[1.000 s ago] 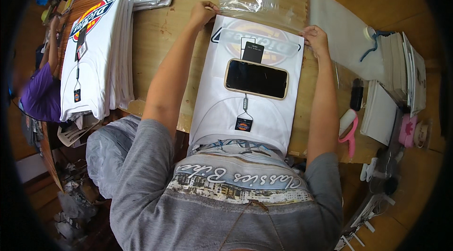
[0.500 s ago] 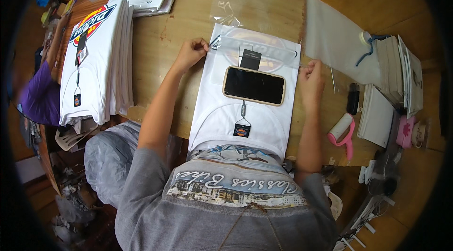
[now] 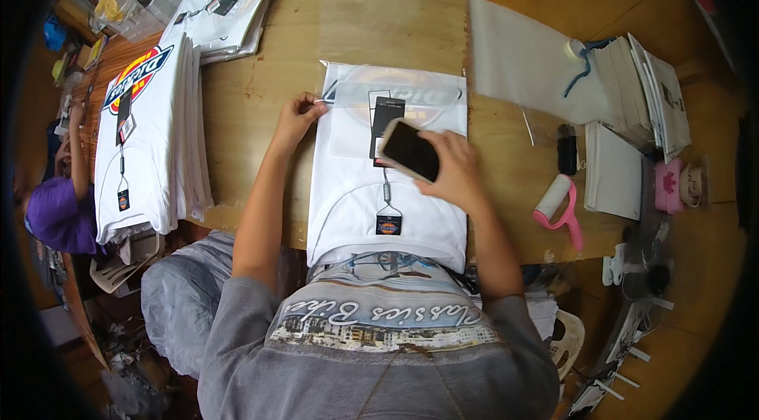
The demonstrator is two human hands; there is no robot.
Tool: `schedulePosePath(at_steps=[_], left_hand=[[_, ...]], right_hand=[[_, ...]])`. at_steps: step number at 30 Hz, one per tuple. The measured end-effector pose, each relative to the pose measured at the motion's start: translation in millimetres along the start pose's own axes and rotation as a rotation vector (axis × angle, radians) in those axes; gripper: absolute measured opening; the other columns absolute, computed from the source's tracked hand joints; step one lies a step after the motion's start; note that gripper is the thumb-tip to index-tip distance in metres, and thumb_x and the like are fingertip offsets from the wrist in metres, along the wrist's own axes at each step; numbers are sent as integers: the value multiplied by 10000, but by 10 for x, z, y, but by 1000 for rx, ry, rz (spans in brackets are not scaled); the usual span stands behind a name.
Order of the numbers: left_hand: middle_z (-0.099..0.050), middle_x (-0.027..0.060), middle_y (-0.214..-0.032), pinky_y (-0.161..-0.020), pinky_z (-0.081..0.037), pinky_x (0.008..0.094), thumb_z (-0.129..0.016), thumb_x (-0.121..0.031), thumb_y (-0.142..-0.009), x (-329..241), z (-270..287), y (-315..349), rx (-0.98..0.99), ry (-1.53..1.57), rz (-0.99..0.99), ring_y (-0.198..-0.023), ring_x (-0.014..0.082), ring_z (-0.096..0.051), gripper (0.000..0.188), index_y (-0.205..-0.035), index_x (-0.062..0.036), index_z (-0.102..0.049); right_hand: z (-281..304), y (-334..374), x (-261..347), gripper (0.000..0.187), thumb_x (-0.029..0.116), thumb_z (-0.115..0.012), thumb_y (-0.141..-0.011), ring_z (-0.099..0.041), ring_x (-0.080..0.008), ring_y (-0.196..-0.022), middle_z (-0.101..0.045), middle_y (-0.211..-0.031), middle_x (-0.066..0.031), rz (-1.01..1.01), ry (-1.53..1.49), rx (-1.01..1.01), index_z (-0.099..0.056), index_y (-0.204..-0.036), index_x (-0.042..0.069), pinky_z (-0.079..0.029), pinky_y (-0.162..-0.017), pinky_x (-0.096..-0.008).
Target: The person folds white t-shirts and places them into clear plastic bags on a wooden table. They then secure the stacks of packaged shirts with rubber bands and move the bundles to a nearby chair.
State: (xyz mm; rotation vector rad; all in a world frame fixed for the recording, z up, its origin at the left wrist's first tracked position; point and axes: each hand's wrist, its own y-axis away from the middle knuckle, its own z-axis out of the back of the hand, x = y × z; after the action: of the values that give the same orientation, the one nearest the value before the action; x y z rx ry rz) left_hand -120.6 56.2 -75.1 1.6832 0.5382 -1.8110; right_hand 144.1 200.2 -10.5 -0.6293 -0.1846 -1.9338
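Observation:
A folded white T-shirt (image 3: 348, 179) with a colourful chest print lies flat on the table in front of me. Clear plastic (image 3: 348, 135) covers its far part. My right hand (image 3: 452, 163) grips a smartphone (image 3: 411, 151) with a dark screen, tilted over the middle of the shirt. Fingers of my left hand (image 3: 299, 116) are pinched at the plastic's edge, by the shirt's far left side. Beside the phone a black hang tag (image 3: 387, 124) lies on the shirt. A small black label tag (image 3: 388, 225) hangs on a cord at the neckline.
A tall stack of folded white shirts (image 3: 146, 159) stands left, with bagged shirts (image 3: 221, 17) behind it. Clear plastic bags (image 3: 522, 64) lie at the far right. A pink-handled lint roller (image 3: 557, 203) and white packs (image 3: 613, 171) are nearer. Someone in purple (image 3: 59, 214) is at far left.
My right hand has left the plastic's right edge and taken hold of the phone, lifting and tilting it. My left hand stays at the left edge. The whole view has shifted slightly.

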Motion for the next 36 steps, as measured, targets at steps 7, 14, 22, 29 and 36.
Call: schedulePosePath(at_steps=[7, 14, 22, 29, 36], left_hand=[[-555, 4, -703, -628, -407, 181, -608, -22, -715, 64, -39, -14, -64, -24, -23, -652, 64, -496, 75, -767, -5, -557], [-571, 12, -733, -648, -409, 186, -607, -23, -718, 38, 1, -36, -15, -9, -2, -680, 71, -511, 72, -770, -5, -561], [-507, -23, -714, -646, -376, 189, -552, -73, -779, -48, 2, 31, 71, -12, 13, -681, 66, -456, 53, -769, -34, -518], [-425, -49, -715, -596, -344, 184, -506, -203, -828, -161, 97, 868, 225, 303, 237, -673, 48, -388, 120, -789, -99, -459], [-514, -40, -815, -713, -369, 202, -552, -179, -797, -81, 234, 2160, 305, 234, 459, -767, 66, -461, 164, -905, -62, -513]], right_hand=[[229, 479, -1055, 514, 224, -705, -551, -434, -329, -909, -461, -990, -145, -568, 454, -514, -484, -1007, 140, -348, -787, -432], [-205, -319, -1082, 290, 87, -602, -729, -532, -121, -617, -566, -724, -69, -516, -672, -402, -523, -994, -2, -421, -521, -222], [-171, -399, -1129, 63, 32, -570, -744, -481, -71, -626, -529, -695, -7, -440, -909, -280, -550, -797, 4, -403, -570, -188], [-45, 619, -741, 67, 37, -521, -789, -434, -42, -692, -457, -758, 39, -465, -892, 124, -497, -852, 33, -382, -625, -180], [26, 1687, -309, 53, 55, -532, -788, -431, -50, -694, -453, -731, 27, -549, -1027, 416, -484, -786, 32, -374, -637, -183]])
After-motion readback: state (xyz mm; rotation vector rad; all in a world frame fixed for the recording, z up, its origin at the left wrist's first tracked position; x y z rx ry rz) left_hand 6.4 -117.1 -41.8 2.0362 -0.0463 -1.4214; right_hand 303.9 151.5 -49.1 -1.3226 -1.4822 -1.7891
